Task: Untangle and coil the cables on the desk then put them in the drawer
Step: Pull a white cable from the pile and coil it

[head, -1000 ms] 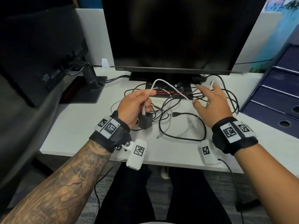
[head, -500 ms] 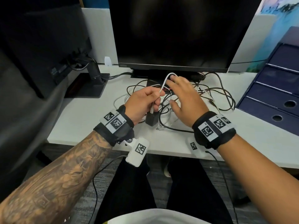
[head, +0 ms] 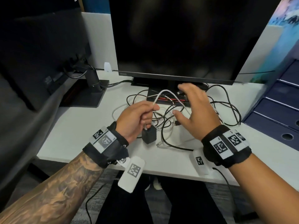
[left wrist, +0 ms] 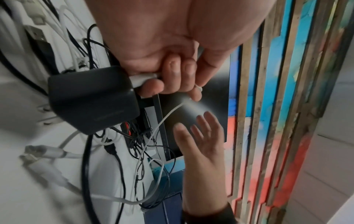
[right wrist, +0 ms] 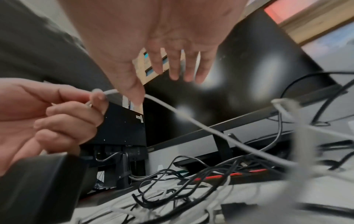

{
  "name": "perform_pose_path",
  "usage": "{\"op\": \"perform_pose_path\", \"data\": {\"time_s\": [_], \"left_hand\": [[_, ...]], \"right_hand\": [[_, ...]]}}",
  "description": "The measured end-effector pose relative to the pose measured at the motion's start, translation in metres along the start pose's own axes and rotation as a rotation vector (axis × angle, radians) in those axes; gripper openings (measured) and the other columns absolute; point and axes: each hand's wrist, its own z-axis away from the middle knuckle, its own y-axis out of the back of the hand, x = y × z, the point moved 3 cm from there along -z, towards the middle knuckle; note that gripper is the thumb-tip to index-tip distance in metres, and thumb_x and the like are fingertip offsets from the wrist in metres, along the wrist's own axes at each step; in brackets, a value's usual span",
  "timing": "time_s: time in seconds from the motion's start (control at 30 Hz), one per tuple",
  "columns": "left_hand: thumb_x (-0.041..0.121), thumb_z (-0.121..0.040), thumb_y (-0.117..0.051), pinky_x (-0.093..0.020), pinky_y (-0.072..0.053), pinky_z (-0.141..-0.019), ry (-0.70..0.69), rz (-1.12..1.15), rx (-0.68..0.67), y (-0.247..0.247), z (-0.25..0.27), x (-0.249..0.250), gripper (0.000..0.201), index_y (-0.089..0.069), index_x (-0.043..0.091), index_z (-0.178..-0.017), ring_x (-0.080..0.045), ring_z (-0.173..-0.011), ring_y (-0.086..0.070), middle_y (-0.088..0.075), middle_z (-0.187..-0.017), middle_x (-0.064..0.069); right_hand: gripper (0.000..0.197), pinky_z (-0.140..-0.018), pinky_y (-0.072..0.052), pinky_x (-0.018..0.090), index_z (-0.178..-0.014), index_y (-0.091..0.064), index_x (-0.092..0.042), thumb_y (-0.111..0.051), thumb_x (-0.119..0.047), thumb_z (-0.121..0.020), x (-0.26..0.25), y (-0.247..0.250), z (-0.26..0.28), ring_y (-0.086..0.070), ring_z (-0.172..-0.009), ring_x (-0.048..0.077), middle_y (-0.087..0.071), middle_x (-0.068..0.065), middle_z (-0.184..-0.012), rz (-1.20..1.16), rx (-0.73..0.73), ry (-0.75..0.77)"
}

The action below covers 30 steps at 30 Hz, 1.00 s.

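Observation:
A tangle of black and white cables [head: 186,110] lies on the white desk [head: 77,136] in front of the monitor. My left hand [head: 139,117] pinches a white cable [head: 163,92] between thumb and fingers, and a black charger block [head: 148,135] hangs from that cable just below the fist. The cable [right wrist: 191,119] arches up and right into the tangle. In the left wrist view the charger [left wrist: 91,98] sits against my curled fingers. My right hand [head: 195,110] hovers open over the tangle, fingers spread, holding nothing.
A large black monitor [head: 186,38] stands at the back, its stand base [head: 168,99] under the cables. A second monitor stand [head: 92,81] is at the back left. Dark blue drawers [head: 278,107] sit at the right. The desk's front edge [head: 161,172] is near my wrists.
My right hand swept left over the tangle toward the white cable, then drew back slightly to the right. My left hand kept its pinch on the white cable with the charger hanging.

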Motion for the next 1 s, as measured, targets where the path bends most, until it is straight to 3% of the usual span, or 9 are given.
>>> {"op": "perform_pose_path", "data": {"time_s": [0.1, 0.17, 0.23, 0.37, 0.53, 0.63, 0.73, 0.83, 1.0], "left_hand": [[0.01, -0.101, -0.042, -0.028, -0.027, -0.055, -0.017, 0.05, -0.029, -0.006, -0.003, 0.007, 0.024, -0.063, 0.007, -0.089, -0.012, -0.052, -0.024, -0.027, -0.056, 0.004], [0.012, -0.101, -0.042, -0.027, -0.028, -0.054, -0.05, 0.096, -0.011, -0.004, -0.005, 0.013, 0.025, -0.062, 0.008, -0.088, -0.011, -0.051, -0.024, -0.027, -0.056, 0.005], [0.012, -0.102, -0.042, -0.025, -0.029, -0.053, -0.087, 0.129, 0.054, 0.007, -0.008, 0.019, 0.026, -0.063, 0.009, -0.088, -0.01, -0.05, -0.025, -0.028, -0.056, 0.005], [0.014, -0.103, -0.042, -0.023, -0.028, -0.051, -0.149, 0.182, 0.223, 0.042, -0.016, 0.032, 0.022, -0.061, 0.011, -0.091, -0.008, -0.048, -0.026, -0.028, -0.055, 0.007], [0.017, -0.103, -0.04, -0.02, -0.031, -0.048, -0.192, 0.3, 0.308, 0.08, -0.023, 0.048, 0.025, -0.058, 0.015, -0.086, -0.006, -0.045, -0.025, -0.026, -0.054, 0.009], [0.019, -0.104, -0.037, -0.018, -0.034, -0.047, -0.215, 0.364, 0.309, 0.094, -0.026, 0.054, 0.026, -0.055, 0.018, -0.085, -0.004, -0.044, -0.026, -0.027, -0.053, 0.01], [0.018, -0.103, -0.036, -0.018, -0.033, -0.047, -0.257, 0.415, 0.35, 0.108, -0.026, 0.061, 0.026, -0.054, 0.019, -0.084, -0.004, -0.043, -0.026, -0.027, -0.052, 0.011], [0.018, -0.102, -0.038, -0.018, -0.032, -0.047, -0.28, 0.405, 0.398, 0.114, -0.025, 0.064, 0.024, -0.054, 0.019, -0.085, -0.005, -0.043, -0.026, -0.028, -0.051, 0.011], [0.015, -0.103, -0.041, -0.02, -0.032, -0.046, -0.26, 0.288, 0.417, 0.101, -0.023, 0.058, 0.025, -0.059, 0.016, -0.086, -0.006, -0.044, -0.026, -0.029, -0.052, 0.009]], "right_hand": [[0.081, -0.114, -0.039, 0.042, -0.154, -0.027, -0.029, -0.073, -0.036, -0.088, 0.005, -0.019, -0.026, -0.044, -0.137, 0.02, -0.049, 0.001, -0.149, -0.022, -0.211, -0.157], [0.05, -0.098, -0.053, 0.044, -0.138, -0.048, -0.033, -0.068, -0.035, -0.092, 0.016, -0.028, -0.04, -0.065, -0.108, 0.016, -0.069, -0.002, -0.115, -0.116, -0.324, -0.235], [0.015, -0.084, -0.058, 0.038, -0.111, -0.067, -0.028, -0.06, -0.03, -0.098, 0.026, -0.024, -0.055, -0.07, -0.082, 0.012, -0.072, -0.003, -0.088, -0.13, -0.394, -0.278], [0.013, -0.061, -0.049, 0.022, -0.094, -0.073, -0.023, -0.063, -0.03, -0.097, 0.055, -0.001, -0.079, -0.066, -0.067, 0.011, -0.073, 0.0, -0.074, -0.02, -0.492, -0.336], [0.015, -0.061, -0.041, 0.023, -0.076, -0.074, -0.024, -0.07, -0.028, -0.09, 0.085, 0.013, -0.086, -0.062, -0.066, 0.009, -0.072, -0.007, -0.067, 0.103, -0.564, -0.427], [0.01, -0.06, -0.046, 0.021, -0.083, -0.076, -0.023, -0.069, -0.02, -0.089, 0.083, 0.007, -0.084, -0.066, -0.07, 0.01, -0.075, -0.004, -0.078, 0.143, -0.568, -0.431], [0.009, -0.073, -0.054, 0.028, -0.089, -0.076, -0.023, -0.067, -0.023, -0.091, 0.083, 0.003, -0.087, -0.07, -0.086, 0.019, -0.075, 0.0, -0.088, 0.286, -0.61, -0.4], [0.019, -0.071, -0.051, 0.03, -0.087, -0.075, -0.021, -0.066, -0.036, -0.094, 0.084, 0.009, -0.096, -0.066, -0.083, 0.02, -0.071, 0.002, -0.087, 0.268, -0.559, -0.42], [0.034, -0.064, -0.047, 0.03, -0.083, -0.078, -0.021, -0.061, -0.047, -0.096, 0.058, 0.041, -0.123, -0.059, -0.065, 0.017, -0.063, -0.001, -0.068, -0.19, -0.199, -0.423]]}}
